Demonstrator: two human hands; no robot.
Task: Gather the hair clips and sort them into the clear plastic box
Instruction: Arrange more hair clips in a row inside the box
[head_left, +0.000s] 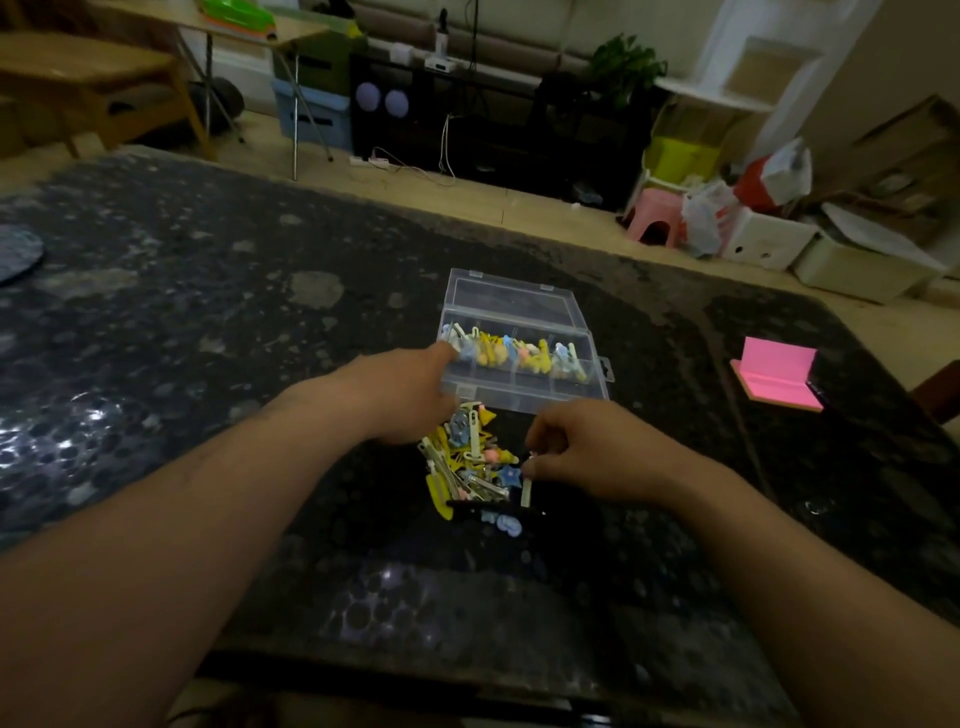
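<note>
A white clip (527, 492) is pinched by the right hand (587, 452) over the pile (467, 462); the left hand (410, 395), fingers extended, is reached to the box (524, 364) on the bench (208, 322). One clip is best lifted clear before being dropped in.

Table (156, 322) left half of frame: bare dark top, wide open approach. Centre is crowded: clear box (522, 358) w/ lid laid back toward frame top, clip pile (470, 462) touching its near edge. Left hand (410, 395) sits across box's left end and pile; right hand (587, 452) at pile's right side w/ a pale clip pinched. Right of box: open strip, then pink stand (776, 374) near right edge. Lower centre below pile is clear.
</note>
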